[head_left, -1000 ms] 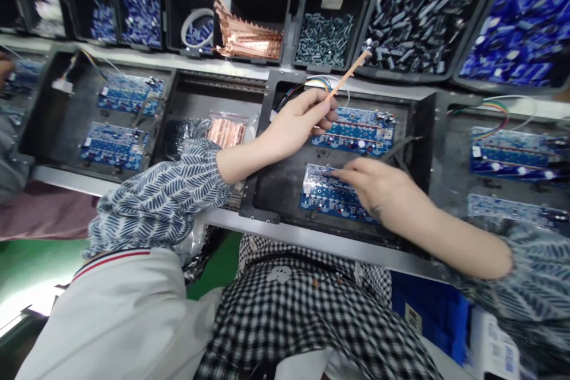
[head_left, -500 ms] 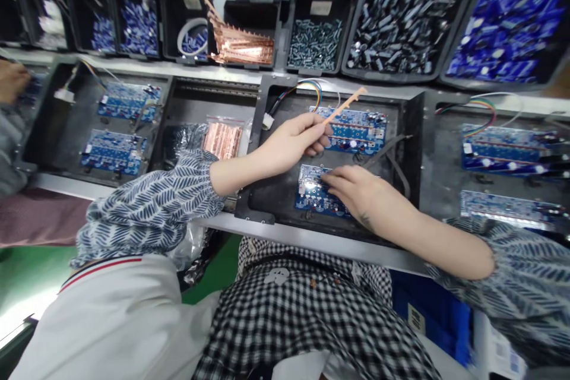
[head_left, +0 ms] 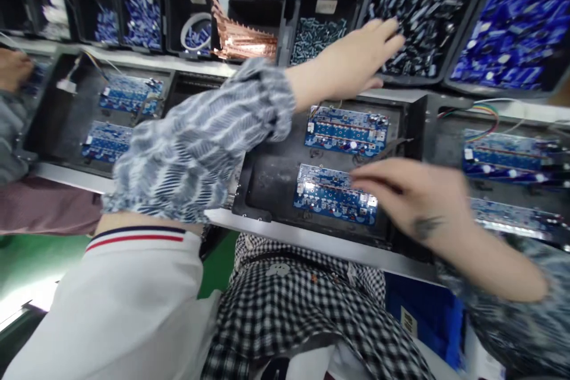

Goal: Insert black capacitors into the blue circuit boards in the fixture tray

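Observation:
My left hand (head_left: 360, 59) reaches over the front of the bin of black cylindrical capacitors (head_left: 427, 18). Its fingers are stretched out, and nothing shows in them. Slightly blurred, my right hand (head_left: 414, 196) is at the upper right of the lower blue circuit board (head_left: 333, 195). Its fingers are drawn together; whatever may be between them is hidden. Behind that board lies the upper blue circuit board (head_left: 347, 132), with a reddish strip along it. Both boards sit in a black tray (head_left: 271, 181).
Beyond the trays stand bins of copper strips (head_left: 249, 41), small dark parts (head_left: 318, 35) and blue capacitors (head_left: 516, 35). More boards lie in the left tray (head_left: 57, 119) and at right (head_left: 503, 154). Another person's hand (head_left: 13, 71) is at far left.
My left hand has moved up and right from the boards to the black capacitor bin. The copper strip it held is no longer seen in it. My right hand has shifted right along the lower board.

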The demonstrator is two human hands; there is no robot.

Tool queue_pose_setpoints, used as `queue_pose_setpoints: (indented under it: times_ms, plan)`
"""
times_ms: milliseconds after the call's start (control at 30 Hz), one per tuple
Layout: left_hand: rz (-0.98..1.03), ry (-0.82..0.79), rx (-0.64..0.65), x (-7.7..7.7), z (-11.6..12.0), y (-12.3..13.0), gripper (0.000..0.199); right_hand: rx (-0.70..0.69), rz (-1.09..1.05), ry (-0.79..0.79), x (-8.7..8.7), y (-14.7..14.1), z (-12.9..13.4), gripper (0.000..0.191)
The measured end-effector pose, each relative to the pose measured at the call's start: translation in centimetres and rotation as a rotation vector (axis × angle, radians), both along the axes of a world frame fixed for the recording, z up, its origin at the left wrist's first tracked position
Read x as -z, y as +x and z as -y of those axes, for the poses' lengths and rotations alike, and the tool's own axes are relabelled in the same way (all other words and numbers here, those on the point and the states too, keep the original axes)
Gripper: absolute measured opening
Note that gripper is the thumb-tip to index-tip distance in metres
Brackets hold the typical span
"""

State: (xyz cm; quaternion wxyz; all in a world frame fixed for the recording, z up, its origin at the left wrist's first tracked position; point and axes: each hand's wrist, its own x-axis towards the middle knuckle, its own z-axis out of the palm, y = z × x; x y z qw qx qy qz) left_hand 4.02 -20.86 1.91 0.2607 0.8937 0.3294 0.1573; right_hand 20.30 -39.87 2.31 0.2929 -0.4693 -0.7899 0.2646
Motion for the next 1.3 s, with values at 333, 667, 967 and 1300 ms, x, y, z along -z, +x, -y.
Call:
queue_pose_setpoints:
  times_ms: [333, 667, 967, 1300]
  plan:
    - [-0.184, -0.028, -0.073, 3.0, -6.2, 4.4, 0.074, -0.445, 0.474, 0.131, 5.3, -2.5, 1.8, 0.032]
    - [-0.06, -0.018, -0.267, 4.6, -7.8, 7.9, 0.056, -0.517, 0.602, 0.093, 4.6, -3.3, 1.9, 0.027]
    - [-0.046, -0.079, -0.347, 5.2, -7.9, 8.2, 0.045, -0.469, 0.514, 0.07, 4.5, -2.8, 1.6, 0.023]
    - [-0.104, -0.032, -0.23, 3.6, -8.5, 7.2, 0.043, -0.186, 0.674, 0.192, 3.6, 2.3, -1.7, 0.019]
